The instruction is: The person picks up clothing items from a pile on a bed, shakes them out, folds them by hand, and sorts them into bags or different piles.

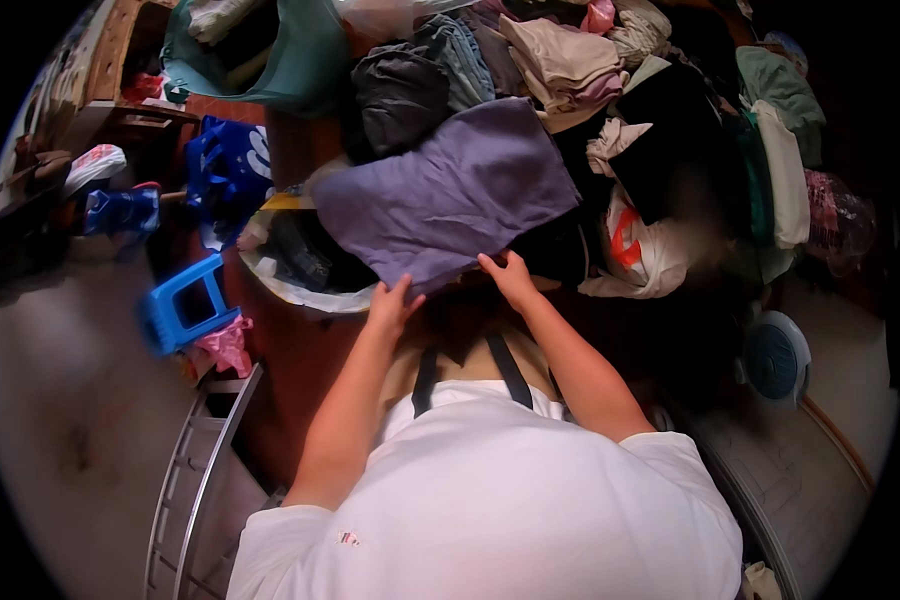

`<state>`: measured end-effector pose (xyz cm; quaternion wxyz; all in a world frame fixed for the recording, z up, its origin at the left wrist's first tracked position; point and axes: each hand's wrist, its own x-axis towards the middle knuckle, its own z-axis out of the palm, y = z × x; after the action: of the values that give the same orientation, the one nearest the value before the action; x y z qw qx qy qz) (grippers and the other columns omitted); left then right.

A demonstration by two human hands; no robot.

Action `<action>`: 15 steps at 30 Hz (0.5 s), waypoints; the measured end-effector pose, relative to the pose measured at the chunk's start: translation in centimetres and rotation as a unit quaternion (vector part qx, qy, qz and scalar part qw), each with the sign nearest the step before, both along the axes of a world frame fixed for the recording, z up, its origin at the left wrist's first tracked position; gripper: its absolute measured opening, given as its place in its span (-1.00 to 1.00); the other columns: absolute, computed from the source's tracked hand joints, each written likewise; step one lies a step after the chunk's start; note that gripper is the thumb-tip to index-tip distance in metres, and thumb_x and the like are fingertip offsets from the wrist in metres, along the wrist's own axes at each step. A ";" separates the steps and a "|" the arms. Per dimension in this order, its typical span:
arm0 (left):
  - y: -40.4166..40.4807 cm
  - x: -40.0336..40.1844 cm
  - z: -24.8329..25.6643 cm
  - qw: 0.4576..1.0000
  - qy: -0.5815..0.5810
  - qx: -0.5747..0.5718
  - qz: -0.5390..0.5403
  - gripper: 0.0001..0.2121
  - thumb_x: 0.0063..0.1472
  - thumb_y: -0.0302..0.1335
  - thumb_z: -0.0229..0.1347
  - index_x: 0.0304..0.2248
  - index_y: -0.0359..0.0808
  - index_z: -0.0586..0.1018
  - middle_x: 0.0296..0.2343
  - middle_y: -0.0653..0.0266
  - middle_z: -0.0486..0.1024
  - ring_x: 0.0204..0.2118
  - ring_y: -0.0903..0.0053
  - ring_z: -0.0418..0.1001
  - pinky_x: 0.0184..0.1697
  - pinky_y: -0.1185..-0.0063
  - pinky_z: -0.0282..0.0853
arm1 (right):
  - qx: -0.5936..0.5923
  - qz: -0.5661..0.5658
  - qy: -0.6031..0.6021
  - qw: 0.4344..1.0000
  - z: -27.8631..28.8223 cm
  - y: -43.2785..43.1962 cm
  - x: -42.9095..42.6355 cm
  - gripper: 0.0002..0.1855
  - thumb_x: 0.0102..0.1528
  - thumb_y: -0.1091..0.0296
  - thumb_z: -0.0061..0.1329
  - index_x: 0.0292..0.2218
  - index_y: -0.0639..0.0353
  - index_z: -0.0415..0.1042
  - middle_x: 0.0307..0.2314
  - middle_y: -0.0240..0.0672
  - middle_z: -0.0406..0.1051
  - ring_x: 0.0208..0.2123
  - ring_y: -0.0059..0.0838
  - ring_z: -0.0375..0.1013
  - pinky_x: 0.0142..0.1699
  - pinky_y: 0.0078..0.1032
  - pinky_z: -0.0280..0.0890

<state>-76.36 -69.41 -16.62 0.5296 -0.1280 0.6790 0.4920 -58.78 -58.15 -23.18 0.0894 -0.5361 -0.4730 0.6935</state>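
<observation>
A purple cloth [450,195] lies spread before me, lightly creased, over dark fabric and part of a round white-rimmed container. At its near left corner my left hand [391,309] takes the edge between thumb and fingers. My right hand [511,279] has hold of the near edge farther right. Just beyond the cloth sit a crumpled dark grey garment [400,94], blue denim [461,64] and a stack of folded beige clothing [562,64]. Dark clothes [300,251] show inside the round container to the left.
A teal tub [307,60] stands at the back left. Closer on that side are a blue shopping bag [229,172], a blue plastic stool [187,304] and an aluminium ladder [217,450]. To the right are a white plastic bag [649,259], hanging garments [784,176] and a fan [776,356].
</observation>
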 end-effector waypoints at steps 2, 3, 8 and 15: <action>0.0 0.2 -0.4 0.998 0.051 0.030 0.009 -0.67 -0.01 -0.46 0.02 -0.25 -0.38 0.24 -0.27 0.16 0.25 -0.30 0.44 0.28 -0.31 0.49 0.35 | -0.043 -0.034 0.007 0.998 1.2 0.0 -0.6 -0.63 -0.12 0.28 -0.01 -0.30 0.34 0.29 -0.39 -0.27 0.34 -0.32 -0.44 0.29 -0.19 -0.55 0.16; -0.2 0.2 -0.6 0.997 0.072 0.039 0.002 -0.67 -0.02 -0.46 0.03 -0.26 -0.39 0.25 -0.28 0.16 0.26 -0.31 0.44 0.29 -0.31 0.50 0.33 | -0.140 -0.102 0.019 0.985 2.9 0.0 -1.2 -0.63 -0.12 0.30 0.00 -0.29 0.32 0.28 -0.37 -0.29 0.33 -0.31 -0.46 0.29 -0.18 -0.54 0.16; -2.6 -0.6 -4.7 0.890 0.369 -0.088 -0.252 -0.58 -0.12 -0.39 0.12 -0.27 -0.42 0.31 -0.34 0.18 0.35 -0.32 0.46 0.30 -0.29 0.59 0.22 | -0.252 -0.170 0.085 0.949 2.4 0.2 -1.3 -0.60 -0.14 0.34 0.02 -0.25 0.28 0.25 -0.32 -0.33 0.29 -0.28 -0.48 0.27 -0.14 -0.51 0.14; -0.7 -1.2 -2.1 0.961 0.117 -0.113 -0.224 -0.56 -0.11 -0.34 0.11 -0.21 -0.31 0.30 -0.28 0.23 0.33 -0.25 0.48 0.26 -0.25 0.55 0.19 | -0.275 -0.176 0.101 0.940 0.7 0.2 -1.4 -0.55 -0.15 0.28 0.02 -0.20 0.15 0.22 -0.29 -0.40 0.27 -0.27 -0.49 0.25 -0.15 -0.50 0.07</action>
<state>-77.52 -70.08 -18.71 0.5251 0.0266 0.7987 0.2927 -60.20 -57.99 -22.48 0.1061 -0.5414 -0.1504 0.8204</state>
